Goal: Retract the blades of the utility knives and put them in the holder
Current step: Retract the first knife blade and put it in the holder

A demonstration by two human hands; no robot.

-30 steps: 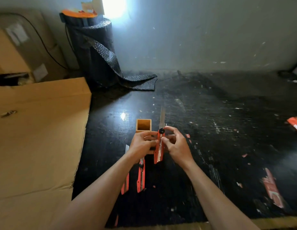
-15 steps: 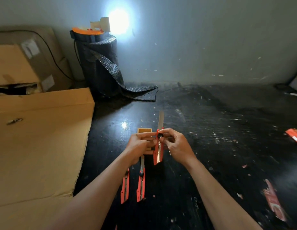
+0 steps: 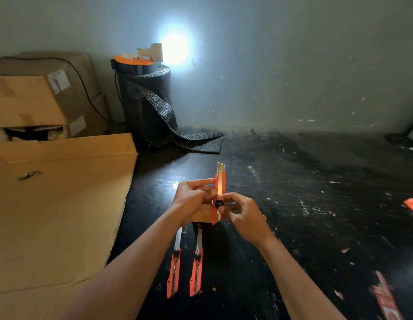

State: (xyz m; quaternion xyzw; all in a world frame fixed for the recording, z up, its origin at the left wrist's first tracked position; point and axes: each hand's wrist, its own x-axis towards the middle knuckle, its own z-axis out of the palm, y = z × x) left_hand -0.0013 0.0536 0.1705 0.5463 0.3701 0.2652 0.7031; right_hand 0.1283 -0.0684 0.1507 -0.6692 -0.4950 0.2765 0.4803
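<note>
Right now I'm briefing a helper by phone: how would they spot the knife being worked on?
Start at the black table beside the big cardboard sheet. Two orange knives lie flat near its front edge, blades out. The held knife is the only one upright, gripped by the left hand and right hand.

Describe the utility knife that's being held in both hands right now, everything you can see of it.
The held utility knife has an orange plastic body with a silvery metal channel and a black round slider knob partway along it. It stands nearly upright above the dark table, blade end pointing up and away. Only a short blunt strip of metal shows past the orange tip. The left hand pinches the upper body; the right hand grips the lower part, fingers at the knob. It hides part of the wooden holder behind it.
</note>
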